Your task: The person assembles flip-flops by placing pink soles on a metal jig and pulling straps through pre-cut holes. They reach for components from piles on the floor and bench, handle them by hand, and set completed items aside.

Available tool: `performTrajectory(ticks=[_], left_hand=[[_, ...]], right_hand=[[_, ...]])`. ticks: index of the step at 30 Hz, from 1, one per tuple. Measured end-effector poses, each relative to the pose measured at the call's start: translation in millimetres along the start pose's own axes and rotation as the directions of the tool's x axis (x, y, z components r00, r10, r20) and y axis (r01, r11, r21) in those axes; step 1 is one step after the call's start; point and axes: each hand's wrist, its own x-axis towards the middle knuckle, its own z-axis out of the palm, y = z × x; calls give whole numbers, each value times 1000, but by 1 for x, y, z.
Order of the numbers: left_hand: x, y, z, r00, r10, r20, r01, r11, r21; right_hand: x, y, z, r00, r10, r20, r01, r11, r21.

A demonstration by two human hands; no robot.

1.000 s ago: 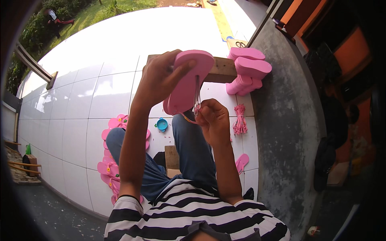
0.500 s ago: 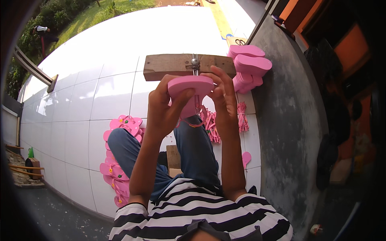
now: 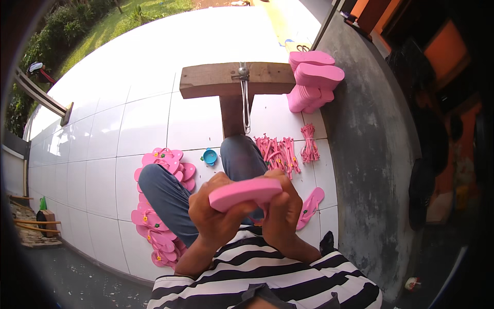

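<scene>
Left hand [image 3: 213, 219]: I grip the pink sole [image 3: 246, 191] from below.
Right hand [image 3: 280, 211]: I clasp its other end.

I see the flat pink foam sandal sole [image 3: 246, 191] held between my left hand [image 3: 218, 219] and right hand [image 3: 280, 211], above my lap. Ahead of my knees stands the T-shaped wooden block [image 3: 226, 82] on the white tiled floor [image 3: 103, 134]. Right of it, against the grey concrete wall [image 3: 370, 154], rises the stack of pink soles [image 3: 311, 80]. The bundles of pink straps [image 3: 288, 152] lie beside my right knee; the finished pink sandals [image 3: 162, 198] lie to my left, the small blue cup [image 3: 209, 156] just beyond them.
</scene>
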Motion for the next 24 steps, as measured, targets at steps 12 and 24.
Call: performTrajectory(ticks=[12,24], left_hand=[[5,-17,-17,805,-592,27,592,801,-89],[-8,-75,-74,612,-700,-368,412,680,-607]], right_hand=[[-7,10,-22,929,257,267,-102,870,-482],[-92,170,-124,746,532,-400,-656,691,-303]])
